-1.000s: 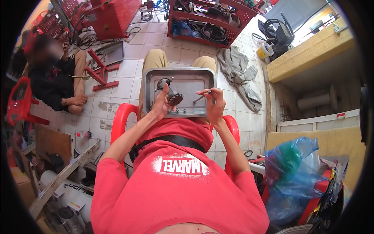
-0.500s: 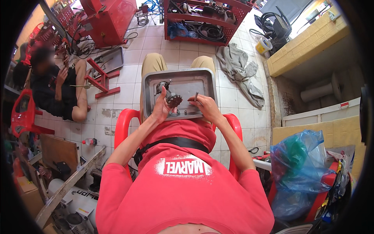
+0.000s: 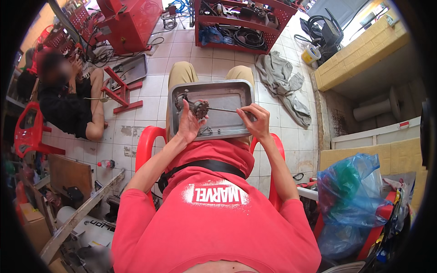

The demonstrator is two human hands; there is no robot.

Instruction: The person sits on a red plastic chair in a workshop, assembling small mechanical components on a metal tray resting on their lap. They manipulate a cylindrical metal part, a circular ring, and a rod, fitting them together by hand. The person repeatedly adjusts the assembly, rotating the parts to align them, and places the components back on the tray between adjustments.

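Note:
In my lap lies a shallow grey metal tray (image 3: 232,93). Over its left half, my left hand (image 3: 187,125) is closed round a dark metal machine part (image 3: 195,108) with a toothed wheel at its right end. My right hand (image 3: 256,119), over the tray's right rim, pinches a thin metal rod-like tool (image 3: 223,109). It lies nearly level, its tip meeting the middle of the wheel's face. The fingers hide the tool's other end, so its kind cannot be told. Small metal pieces (image 3: 207,131), perhaps nuts or bolts, lie at the tray's near edge.
A red tool cart (image 3: 236,22) stands ahead. On the left, another person (image 3: 63,100) sits by a red metal stand (image 3: 122,93). A grey cloth (image 3: 284,82) lies on the tiles to the right. Nearer me hangs a blue plastic bag (image 3: 348,191).
The tool has swung from nearly upright to level, and its tip has come to the wheel. My right hand has shifted right; the machine part has turned in my left hand.

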